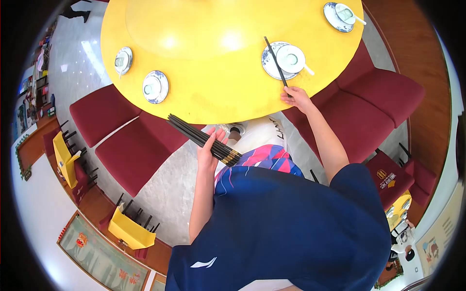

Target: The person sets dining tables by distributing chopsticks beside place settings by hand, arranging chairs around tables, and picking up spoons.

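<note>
A bundle of dark chopsticks (201, 138) with gold bands at one end lies in my left hand (212, 144), thumb across it, below the table's near edge. With my right hand (297, 98) I pinch the near end of dark chopsticks (275, 62); whether it is one or a pair I cannot tell. Their far part lies over a blue-and-white plate (267, 64), to the left of the white bowl (291, 58) on it. A white spoon handle (309, 70) sticks out beside that bowl.
On the round yellow table (204, 87) stand more place settings: two plates (156, 87) (124, 60) at left, one plate (332, 19) at far right. Dark red chairs (131, 160) (361, 116) flank me. Another person (404, 240) is at lower right, near another yellow table (399, 208).
</note>
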{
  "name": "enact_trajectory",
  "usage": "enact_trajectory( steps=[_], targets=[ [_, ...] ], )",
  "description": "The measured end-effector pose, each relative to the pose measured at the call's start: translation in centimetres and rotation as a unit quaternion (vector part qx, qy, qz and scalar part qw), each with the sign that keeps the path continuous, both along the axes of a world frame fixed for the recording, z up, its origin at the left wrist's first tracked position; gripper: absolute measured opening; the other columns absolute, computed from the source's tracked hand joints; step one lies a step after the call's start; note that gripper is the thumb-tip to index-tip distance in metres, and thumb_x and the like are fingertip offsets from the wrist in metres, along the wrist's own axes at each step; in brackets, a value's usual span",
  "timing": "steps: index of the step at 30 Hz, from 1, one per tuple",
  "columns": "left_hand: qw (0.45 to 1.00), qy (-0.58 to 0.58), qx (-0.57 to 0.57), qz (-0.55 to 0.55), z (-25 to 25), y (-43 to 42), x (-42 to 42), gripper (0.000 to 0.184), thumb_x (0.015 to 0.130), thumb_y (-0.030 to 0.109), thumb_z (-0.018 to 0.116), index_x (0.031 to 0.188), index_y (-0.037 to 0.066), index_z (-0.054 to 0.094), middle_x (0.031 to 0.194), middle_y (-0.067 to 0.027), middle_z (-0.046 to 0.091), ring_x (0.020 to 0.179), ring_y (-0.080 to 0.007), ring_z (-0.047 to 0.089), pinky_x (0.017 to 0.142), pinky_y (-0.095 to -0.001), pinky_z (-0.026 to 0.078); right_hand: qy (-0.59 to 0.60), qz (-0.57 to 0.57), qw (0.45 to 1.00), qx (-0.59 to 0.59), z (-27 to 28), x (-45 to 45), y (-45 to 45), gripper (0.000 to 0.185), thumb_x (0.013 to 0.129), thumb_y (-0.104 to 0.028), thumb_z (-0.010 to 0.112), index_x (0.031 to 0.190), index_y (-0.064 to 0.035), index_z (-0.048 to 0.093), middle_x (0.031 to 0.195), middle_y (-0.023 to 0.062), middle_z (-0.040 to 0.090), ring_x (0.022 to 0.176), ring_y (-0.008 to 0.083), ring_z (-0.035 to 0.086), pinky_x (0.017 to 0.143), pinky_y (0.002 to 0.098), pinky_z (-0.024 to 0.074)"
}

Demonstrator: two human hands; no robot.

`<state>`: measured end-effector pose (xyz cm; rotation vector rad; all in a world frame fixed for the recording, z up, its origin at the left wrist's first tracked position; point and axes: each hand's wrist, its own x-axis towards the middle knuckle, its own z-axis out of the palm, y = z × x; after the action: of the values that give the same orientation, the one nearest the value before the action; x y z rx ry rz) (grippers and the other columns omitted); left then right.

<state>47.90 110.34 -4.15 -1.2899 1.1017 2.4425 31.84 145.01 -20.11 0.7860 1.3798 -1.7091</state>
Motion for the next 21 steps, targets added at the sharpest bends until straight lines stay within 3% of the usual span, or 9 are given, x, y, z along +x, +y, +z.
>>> enact_trajectory(
  steps=[9,16,21],
  targets=[
    [0.999,-0.022,-0.025,0.002,0.3,0.3,0.8,0.042,0.095,0.006,0.054,0.131,-0.009,0.039,0.122,-0.0255,0.057,0.112,-0.0328,0.060,0.093,-0.0458,0.053,0.027,0.054,0.997,0.057,0.1,0.8,-0.1,0.031,0.093,-0.037,0.064,0.104,-0.0076,0.065,0.098,0.0062,0.070,0.083,0.0124,0.068,0.071,0.0243,0.0499],
    [1.000,-0.002,-0.002,-0.010,-0.1,-1.3,4.4,0.044,0.096,0.007,0.054,0.134,-0.008,0.037,0.124,-0.0254,0.055,0.115,-0.0334,0.058,0.098,-0.0484,0.050,0.027,-0.020,0.997,0.072,0.1,4.6,-3.0,0.030,0.095,-0.034,0.062,0.105,-0.0062,0.064,0.099,0.0062,0.070,0.084,0.0124,0.068,0.070,0.0236,0.0495],
    [1.000,0.020,0.000,-0.018,0.5,-4.0,6.3,0.044,0.095,0.008,0.054,0.133,-0.008,0.038,0.124,-0.0261,0.055,0.114,-0.0339,0.058,0.098,-0.0493,0.049,0.043,-0.123,0.991,-0.021,-1.5,3.6,-5.6,0.033,0.094,-0.033,0.063,0.108,-0.0025,0.060,0.102,0.0102,0.068,0.090,0.0175,0.068,0.071,0.0242,0.0514]
  ],
)
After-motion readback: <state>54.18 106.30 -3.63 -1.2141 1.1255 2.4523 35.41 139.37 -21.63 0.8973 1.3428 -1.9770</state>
